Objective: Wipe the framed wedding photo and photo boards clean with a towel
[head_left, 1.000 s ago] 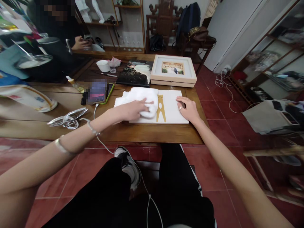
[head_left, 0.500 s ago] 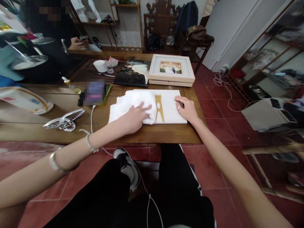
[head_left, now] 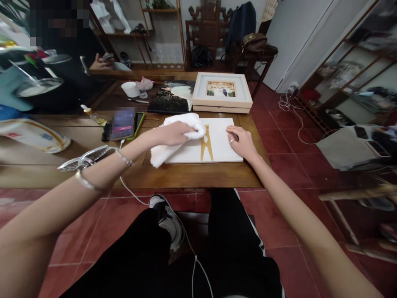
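Note:
A flat white board (head_left: pixel 221 136) with a gold clothespin-shaped emblem (head_left: pixel 206 143) lies on the wooden table (head_left: pixel 186 176) in front of me. My left hand (head_left: pixel 170 133) grips a white cloth (head_left: pixel 181 134), bunched and lifted off the board's left part, with one end hanging over the board's edge. My right hand (head_left: pixel 243 142) rests flat on the board's right edge, fingers stretched out, a ring on one finger.
A framed photo box (head_left: pixel 221 92) and a dark photo album (head_left: pixel 172 97) lie behind the board. A phone (head_left: pixel 124 123) on a cable, a small bottle (head_left: pixel 93 116), a white cup (head_left: pixel 130 89) and a metal leaf-shaped piece (head_left: pixel 89 156) sit to the left. Another person's hands (head_left: pixel 101 62) are at the far left.
My left hand has closed on the cloth and lifted it, after pressing it flat on the board. The right hand has stayed on the board's right edge.

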Available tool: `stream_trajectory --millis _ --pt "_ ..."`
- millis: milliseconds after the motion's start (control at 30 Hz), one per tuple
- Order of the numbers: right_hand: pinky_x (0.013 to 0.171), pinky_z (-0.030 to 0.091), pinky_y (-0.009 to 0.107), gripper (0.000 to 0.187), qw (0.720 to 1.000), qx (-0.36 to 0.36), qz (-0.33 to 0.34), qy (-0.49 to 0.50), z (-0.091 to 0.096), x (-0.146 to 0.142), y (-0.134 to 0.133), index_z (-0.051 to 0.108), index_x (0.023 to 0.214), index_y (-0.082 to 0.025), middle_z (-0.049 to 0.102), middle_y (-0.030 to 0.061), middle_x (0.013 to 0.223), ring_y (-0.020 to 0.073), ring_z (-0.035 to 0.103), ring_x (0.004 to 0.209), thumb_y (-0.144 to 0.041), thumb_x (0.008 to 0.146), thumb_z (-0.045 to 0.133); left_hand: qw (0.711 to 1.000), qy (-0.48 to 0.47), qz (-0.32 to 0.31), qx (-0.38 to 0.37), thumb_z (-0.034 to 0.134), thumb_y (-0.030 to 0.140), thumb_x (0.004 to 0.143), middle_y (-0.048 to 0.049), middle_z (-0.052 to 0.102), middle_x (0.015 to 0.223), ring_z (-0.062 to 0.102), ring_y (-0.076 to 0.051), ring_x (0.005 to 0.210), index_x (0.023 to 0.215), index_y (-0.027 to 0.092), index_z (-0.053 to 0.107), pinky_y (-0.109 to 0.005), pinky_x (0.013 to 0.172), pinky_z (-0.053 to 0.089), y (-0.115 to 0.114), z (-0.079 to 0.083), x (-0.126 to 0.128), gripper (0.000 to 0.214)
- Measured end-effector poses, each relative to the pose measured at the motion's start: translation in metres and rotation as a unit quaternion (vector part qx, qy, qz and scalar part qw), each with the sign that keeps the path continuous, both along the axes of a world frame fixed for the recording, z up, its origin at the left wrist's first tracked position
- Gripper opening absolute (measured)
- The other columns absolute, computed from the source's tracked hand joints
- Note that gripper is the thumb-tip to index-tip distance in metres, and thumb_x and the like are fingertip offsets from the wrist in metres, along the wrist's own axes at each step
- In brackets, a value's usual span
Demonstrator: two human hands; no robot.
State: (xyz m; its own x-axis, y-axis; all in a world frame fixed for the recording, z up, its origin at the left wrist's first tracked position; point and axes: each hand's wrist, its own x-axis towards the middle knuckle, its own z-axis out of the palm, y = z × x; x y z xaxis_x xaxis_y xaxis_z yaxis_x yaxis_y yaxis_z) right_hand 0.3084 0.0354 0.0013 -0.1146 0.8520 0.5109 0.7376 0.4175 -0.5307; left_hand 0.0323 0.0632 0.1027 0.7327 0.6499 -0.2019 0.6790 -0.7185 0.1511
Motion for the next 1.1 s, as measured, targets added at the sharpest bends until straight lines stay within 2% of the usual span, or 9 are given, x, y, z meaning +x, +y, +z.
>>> stream_trajectory --millis 133,233,400,533,667,733,833,1000,1100 --pt "0.107 0.045 0.046 0.03 1.0 -0.002 0.0 -0.004 -0.001 0.001 0.0 0.072 0.101 -0.019 0.072 0.0075 0.113 0.0247 0.062 0.116 -0.015 0.081 0.051 1.0 0.005 0.025 0.013 0.039 0.018 0.076 -0.0087 0.065 0.122 0.06 -0.023 0.107 0.121 0.014 0.061 -0.029 0.091 0.045 0.045 0.005 0.017 0.051" --pt "0.106 0.045 0.047 0.03 1.0 -0.004 0.002 -0.007 0.0 0.001 0.0 0.072 0.102 -0.019 0.072 0.0078 0.114 0.0253 0.061 0.117 -0.015 0.08 0.051 0.999 0.032 0.029 0.017 0.043 0.019 0.074 -0.01 0.069 0.11 0.062 -0.024 0.097 0.117 0.014 0.064 -0.03 0.083 0.047 0.057 0.009 0.04 0.048" --pt "0.105 0.045 0.048 0.031 1.0 -0.008 0.006 -0.005 0.002 0.001 0.0 0.072 0.102 -0.02 0.072 0.0082 0.114 0.0271 0.061 0.117 -0.015 0.08 0.051 0.999 0.034 -0.012 0.04 0.045 0.016 0.077 -0.0123 0.068 0.114 0.062 -0.026 0.101 0.118 0.012 0.065 -0.031 0.085 0.045 0.041 0.002 0.083 0.045" --pt "0.105 0.044 0.048 0.032 1.0 -0.011 0.006 -0.01 0.002 0.002 0.0 0.072 0.102 -0.022 0.072 0.0061 0.113 0.0269 0.061 0.117 -0.015 0.079 0.05 0.996 0.039 0.009 0.078 0.044 0.01 0.081 -0.0147 0.065 0.119 0.061 -0.027 0.107 0.118 0.012 0.064 -0.033 0.086 0.047 0.024 -0.011 0.095 0.042" --pt "0.105 0.044 0.047 0.03 1.0 -0.008 0.006 -0.013 0.002 0.002 0.0 0.072 0.101 -0.021 0.072 0.0074 0.113 0.0268 0.061 0.117 -0.016 0.081 0.05 0.993 0.04 -0.004 0.113 0.04 0.0 0.08 -0.0131 0.041 0.15 0.038 -0.034 0.135 0.125 0.013 0.06 -0.045 0.097 0.045 0.015 -0.026 0.091 0.051" --pt "0.105 0.045 0.047 0.03 1.0 -0.008 0.006 -0.011 0.002 0.001 0.0 0.072 0.101 -0.02 0.072 0.0086 0.113 0.027 0.062 0.117 -0.016 0.081 0.05 0.991 0.041 -0.015 0.124 0.04 -0.002 0.08 -0.012 0.027 0.157 0.023 -0.04 0.142 0.127 0.013 0.059 -0.057 0.103 0.039 0.004 -0.033 0.088 0.053" --pt "0.106 0.044 0.048 0.03 1.0 -0.012 0.003 -0.009 0.002 0.001 0.0 0.072 0.101 -0.021 0.072 0.0073 0.114 0.0268 0.061 0.117 -0.016 0.081 0.051 0.991 0.028 -0.029 0.128 0.044 -0.001 0.079 -0.0134 0.023 0.159 0.016 -0.045 0.143 0.127 0.012 0.059 -0.067 0.105 0.031 -0.03 -0.04 0.082 0.052" --pt "0.106 0.044 0.048 0.031 1.0 -0.018 0.008 -0.013 0.002 0.002 0.001 0.072 0.101 -0.022 0.072 0.006 0.114 0.0265 0.061 0.117 -0.014 0.08 0.05 0.988 -0.002 -0.071 0.138 0.044 0.002 0.083 -0.0119 0.029 0.157 0.021 -0.044 0.143 0.115 0.015 0.068 -0.066 0.107 0.032 -0.107 -0.039 0.069 0.042" --pt "0.106 0.044 0.047 0.031 1.0 -0.013 0.012 -0.011 0.002 0.002 0.001 0.072 0.102 -0.021 0.072 0.0062 0.115 0.0261 0.06 0.118 -0.015 0.081 0.05 0.989 -0.002 -0.088 0.122 0.045 0.002 0.081 -0.0104 0.031 0.156 0.023 -0.042 0.143 0.11 0.016 0.07 -0.061 0.108 0.034 -0.123 -0.031 0.063 0.041"
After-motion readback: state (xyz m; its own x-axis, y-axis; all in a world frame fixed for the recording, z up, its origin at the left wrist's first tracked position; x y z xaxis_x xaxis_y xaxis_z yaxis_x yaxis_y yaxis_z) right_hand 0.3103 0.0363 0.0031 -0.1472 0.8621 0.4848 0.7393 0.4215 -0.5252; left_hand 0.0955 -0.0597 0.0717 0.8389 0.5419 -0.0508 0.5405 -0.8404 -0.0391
